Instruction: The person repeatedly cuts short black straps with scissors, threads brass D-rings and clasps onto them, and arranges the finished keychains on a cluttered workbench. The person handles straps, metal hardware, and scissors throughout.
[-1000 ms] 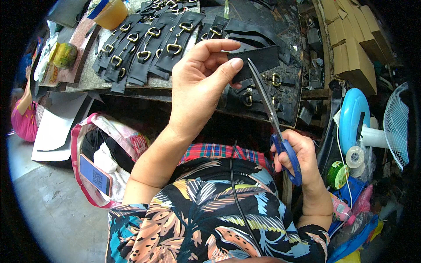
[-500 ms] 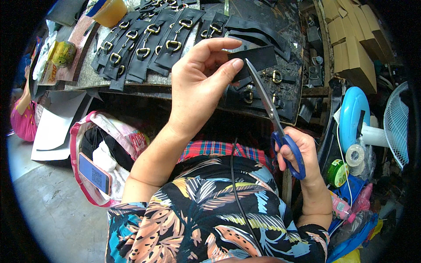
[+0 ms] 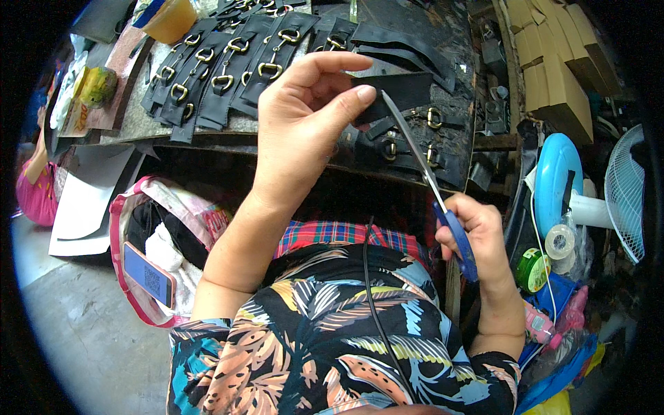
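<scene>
Between thumb and fingers, my left hand (image 3: 308, 104) pinches a flat black strap piece (image 3: 401, 93) that looks like leather, above the front of the workbench. My right hand (image 3: 477, 232) is closed round the blue handles of a pair of scissors (image 3: 417, 149). The long blades point up and to the left, their tips beside my left thumb at the strap piece's edge. Behind my left hand lie several black straps with gold-coloured horsebit buckles (image 3: 270, 69). More black strips (image 3: 408, 52) lie just beyond the held piece.
A tub of amber paste (image 3: 169, 21) and a yellow jar (image 3: 97, 86) stand at the back left. Cardboard boxes (image 3: 564, 97) are stacked at the right, above a blue-and-white fan (image 3: 557, 183). A pink-edged bag (image 3: 121, 270) holding a phone (image 3: 149, 274) sits low left; another person's arm shows far left.
My left hand has shifted slightly left with the strap piece. The scissors have moved a little left too and turned, with their blades now looking closed together.
</scene>
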A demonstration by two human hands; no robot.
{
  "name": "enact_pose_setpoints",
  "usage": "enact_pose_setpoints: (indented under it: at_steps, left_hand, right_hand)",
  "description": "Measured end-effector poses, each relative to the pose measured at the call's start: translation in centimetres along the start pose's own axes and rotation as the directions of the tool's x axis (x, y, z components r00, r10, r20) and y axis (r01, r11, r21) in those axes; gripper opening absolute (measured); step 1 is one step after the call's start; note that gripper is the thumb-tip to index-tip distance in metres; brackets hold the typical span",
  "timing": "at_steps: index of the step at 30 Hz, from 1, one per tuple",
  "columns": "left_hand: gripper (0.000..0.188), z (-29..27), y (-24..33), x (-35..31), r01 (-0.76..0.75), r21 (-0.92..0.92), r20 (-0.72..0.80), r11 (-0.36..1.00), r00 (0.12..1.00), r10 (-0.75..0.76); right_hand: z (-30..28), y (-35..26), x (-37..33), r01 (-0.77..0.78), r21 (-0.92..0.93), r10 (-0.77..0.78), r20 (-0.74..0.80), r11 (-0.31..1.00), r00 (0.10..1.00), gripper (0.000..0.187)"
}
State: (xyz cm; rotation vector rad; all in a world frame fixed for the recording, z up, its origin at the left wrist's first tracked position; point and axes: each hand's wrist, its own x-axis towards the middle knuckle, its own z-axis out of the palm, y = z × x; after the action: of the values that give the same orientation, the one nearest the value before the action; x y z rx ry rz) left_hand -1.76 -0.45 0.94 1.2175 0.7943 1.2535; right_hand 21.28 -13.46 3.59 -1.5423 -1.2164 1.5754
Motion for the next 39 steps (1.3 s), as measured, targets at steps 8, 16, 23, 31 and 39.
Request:
enact_pose_setpoints:
  at_steps: [8, 16, 23, 31, 39]
  left_hand:
    - [0.029, -1.5, 0.4, 0.8, -0.009, -0.141, -0.074, 0.990, 0.997, -0.001]
    - [0.027, -1.0, 0.0, -0.6, 0.114, -0.314, 0.094, 0.942, 0.992, -0.088]
    - [0.031, -1.5, 1.4, -1.1, -0.230, 0.509, 0.092, 0.829, 0.973, 0.214]
    - [0.034, 0.7, 3.8, -2.9, -0.068, 0.367, 0.362, 0.928, 0.929, -0.075]
    - [0.019, 1.0, 2.6, -2.5, 0.514, -0.084, 0.412, 0.854, 0.798, -0.440]
  right_hand:
    - [-4.1, -1.7, 2.5, 0.233, 0.027, -0.229, -0.111, 0.972, 0.967, 0.034]
    - [-3.2, -2.0, 5.9, 0.334, 0.123, -0.289, -0.285, 0.934, 0.914, 0.045]
    - [-1.2, -1.6, 5.4, 0.426, 0.219, -0.346, -0.325, 0.878, 0.880, 0.045]
    - [0.9, -2.4, 4.6, 0.515, 0.060, -0.487, -0.246, 0.855, 0.838, 0.041]
    - [1.4, -2.3, 4.1, 0.474, 0.152, -0.421, -0.285, 0.867, 0.861, 0.039]
